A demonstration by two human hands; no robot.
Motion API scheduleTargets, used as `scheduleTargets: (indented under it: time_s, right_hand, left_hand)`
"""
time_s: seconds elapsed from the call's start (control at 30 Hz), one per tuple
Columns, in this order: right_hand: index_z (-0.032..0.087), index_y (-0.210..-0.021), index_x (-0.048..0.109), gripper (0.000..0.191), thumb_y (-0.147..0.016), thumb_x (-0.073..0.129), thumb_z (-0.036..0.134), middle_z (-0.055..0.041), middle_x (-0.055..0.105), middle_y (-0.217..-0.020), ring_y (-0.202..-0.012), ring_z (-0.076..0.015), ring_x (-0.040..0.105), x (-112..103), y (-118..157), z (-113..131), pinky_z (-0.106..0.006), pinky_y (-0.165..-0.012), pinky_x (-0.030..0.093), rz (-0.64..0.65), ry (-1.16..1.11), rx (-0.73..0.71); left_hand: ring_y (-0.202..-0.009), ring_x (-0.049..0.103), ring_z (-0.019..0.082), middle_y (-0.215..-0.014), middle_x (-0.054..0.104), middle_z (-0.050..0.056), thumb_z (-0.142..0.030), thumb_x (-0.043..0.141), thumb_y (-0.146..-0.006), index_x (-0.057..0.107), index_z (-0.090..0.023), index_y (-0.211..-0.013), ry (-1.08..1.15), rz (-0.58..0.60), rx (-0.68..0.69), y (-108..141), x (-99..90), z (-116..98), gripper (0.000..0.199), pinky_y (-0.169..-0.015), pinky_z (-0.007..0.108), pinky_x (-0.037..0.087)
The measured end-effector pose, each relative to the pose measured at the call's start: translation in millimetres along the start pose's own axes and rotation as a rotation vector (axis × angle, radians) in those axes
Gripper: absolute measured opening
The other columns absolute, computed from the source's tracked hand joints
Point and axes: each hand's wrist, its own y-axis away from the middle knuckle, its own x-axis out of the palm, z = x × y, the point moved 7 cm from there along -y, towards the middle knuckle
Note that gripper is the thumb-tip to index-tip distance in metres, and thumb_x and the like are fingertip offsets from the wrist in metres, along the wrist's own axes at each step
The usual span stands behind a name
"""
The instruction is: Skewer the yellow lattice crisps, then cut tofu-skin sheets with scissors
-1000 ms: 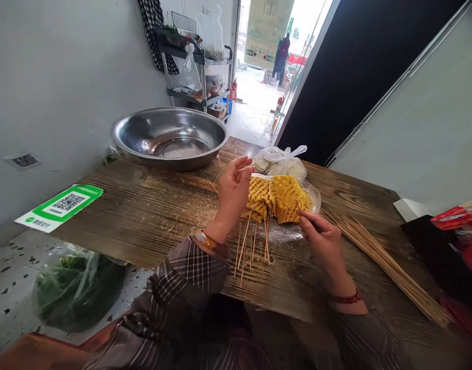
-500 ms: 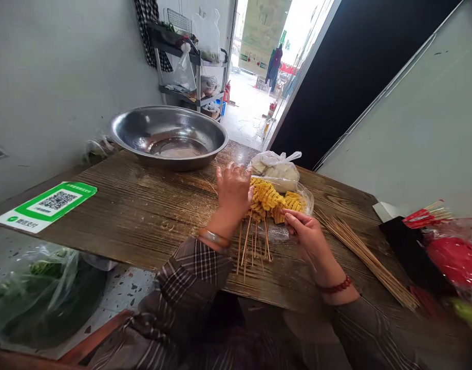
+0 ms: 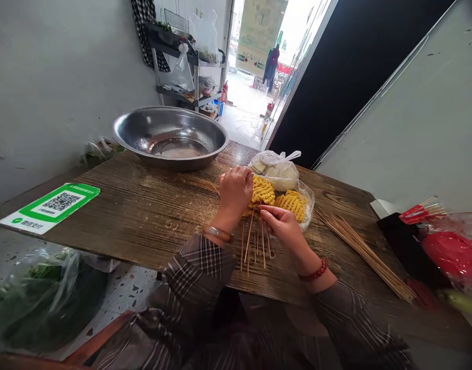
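Note:
My left hand (image 3: 236,192) is closed at the left edge of a yellow, lattice-cut food piece (image 3: 262,190), its fingertips partly hidden behind the palm. Just below that piece, my right hand (image 3: 285,225) pinches a thin bamboo skewer (image 3: 261,206) between thumb and forefinger; the skewer's tip is hard to make out. Another yellow lattice-cut piece (image 3: 292,204) lies in an opened clear plastic bag (image 3: 308,198) to the right. Under my hands, several skewers (image 3: 249,246) stick out toward me from yellow pieces on the wooden table (image 3: 162,205).
A large steel basin (image 3: 172,160) stands at the back left. Right of my hands lies a bundle of bamboo skewers (image 3: 364,252). A tied bag of pale food (image 3: 284,172) sits behind the yellow pieces. A green QR-code card (image 3: 53,205) lies at the left edge, a black box (image 3: 409,252) at the right.
My right hand has moved left, closer to my left hand. The held yellow piece has shifted left, uncovering the one in the bag. My left fingers have curled in more.

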Motion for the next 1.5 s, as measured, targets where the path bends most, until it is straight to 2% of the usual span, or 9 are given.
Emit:
scheduleTargets:
  time_s: [0.13, 0.27, 0.43, 0.53, 0.63, 0.77, 0.9, 1.1, 1.5]
  right_hand:
    - [0.014, -0.098, 0.077, 0.043, -0.07, 0.075, 0.047, -0.0044, 0.073, -0.073, -0.049, -0.0097, 0.051, -2, -8, 1, -0.025, -0.047, 0.04, -0.001, 0.113, -0.06]
    - [0.018, -0.095, 0.078, 0.026, -0.076, 0.07, 0.034, -0.0072, 0.078, -0.088, -0.074, -0.02, 0.068, 4, -25, 9, -0.032, -0.067, 0.052, -0.024, 0.256, -0.204]
    - [0.021, -0.097, 0.079, 0.022, -0.084, 0.063, 0.03, -0.0051, 0.078, -0.096, -0.087, -0.022, 0.071, 3, -18, 23, -0.036, -0.081, 0.053, 0.039, 0.439, -0.398]
    - [0.019, -0.1, 0.078, 0.028, -0.086, 0.061, 0.036, -0.006, 0.078, -0.089, -0.078, -0.02, 0.07, -38, -7, 24, -0.032, -0.071, 0.054, -0.077, 0.446, -0.381]
    - [0.017, -0.102, 0.077, 0.035, -0.087, 0.057, 0.041, -0.0065, 0.077, -0.081, -0.069, -0.0184, 0.068, -105, -1, 19, -0.03, -0.064, 0.053, -0.266, 0.548, -0.347]
    - [0.015, -0.103, 0.077, 0.04, -0.088, 0.05, 0.042, -0.0097, 0.077, -0.087, -0.074, -0.0208, 0.069, -194, 3, 9, -0.032, -0.068, 0.052, -0.51, 0.811, -0.328]
    - [0.014, -0.099, 0.077, 0.037, -0.086, 0.05, 0.037, -0.0131, 0.076, -0.095, -0.084, -0.0236, 0.067, -240, -1, -5, -0.036, -0.077, 0.05, -0.584, 0.946, -0.298]
    - [0.017, -0.102, 0.077, 0.032, -0.09, 0.051, 0.031, -0.0127, 0.073, -0.101, -0.09, -0.0233, 0.063, -237, -22, -18, -0.035, -0.08, 0.045, -0.557, 1.195, -0.246]
    - [0.016, -0.087, 0.075, 0.027, -0.093, 0.051, 0.027, -0.0167, 0.069, -0.1, -0.094, -0.0296, 0.054, -227, -48, -30, -0.041, -0.077, 0.033, -0.521, 1.542, -0.15]
  left_hand:
    - [-0.094, 0.061, 0.025, -0.094, 0.07, 0.007, -0.027, 0.05, -0.094, 0.067, -0.02, -0.09, 0.045, 0.007, 0.058, 1, 2.8, -6, 0.019, -0.081, 0.038, 0.042]
    - [-0.092, 0.061, 0.025, -0.091, 0.069, 0.007, -0.024, 0.052, -0.092, 0.069, -0.019, -0.087, 0.053, 0.023, 0.119, 0, 9.2, -12, 0.018, -0.081, 0.038, 0.044]
    - [-0.094, 0.06, 0.025, -0.097, 0.068, 0.008, -0.022, 0.062, -0.084, 0.069, -0.018, -0.1, 0.152, -0.024, 0.209, 0, 11.6, -16, 0.018, -0.087, 0.041, 0.047]
    - [-0.099, 0.06, 0.024, -0.1, 0.068, 0.008, -0.024, 0.061, -0.086, 0.069, -0.018, -0.102, 0.254, -0.112, 0.298, 3, 3.7, -25, 0.019, -0.092, 0.041, 0.047]
    - [-0.096, 0.062, 0.021, -0.097, 0.07, 0.006, -0.025, 0.058, -0.089, 0.069, -0.019, -0.098, 0.388, -0.089, 0.373, 9, 0.7, -41, 0.015, -0.089, 0.038, 0.049]
    - [-0.091, 0.067, 0.017, -0.096, 0.074, 0.003, -0.024, 0.056, -0.091, 0.069, -0.02, -0.099, 0.583, 0.191, 0.431, 23, 15.3, -64, 0.016, -0.085, 0.033, 0.052]
    - [-0.096, 0.069, 0.018, -0.103, 0.074, 0.005, -0.025, 0.05, -0.094, 0.068, -0.021, -0.108, 0.575, 0.436, 0.477, 37, 37.2, -73, 0.023, -0.088, 0.034, 0.053]
    - [-0.097, 0.069, 0.02, -0.105, 0.073, 0.009, -0.02, 0.044, -0.093, 0.062, -0.018, -0.121, 0.414, 0.462, 0.329, 36, 58.4, -56, 0.033, -0.092, 0.039, 0.053]
    - [-0.08, 0.07, 0.017, -0.094, 0.074, 0.007, -0.026, 0.043, -0.096, 0.061, -0.017, -0.118, 0.446, 0.384, 0.229, 33, 59.4, -46, 0.03, -0.081, 0.034, 0.054]
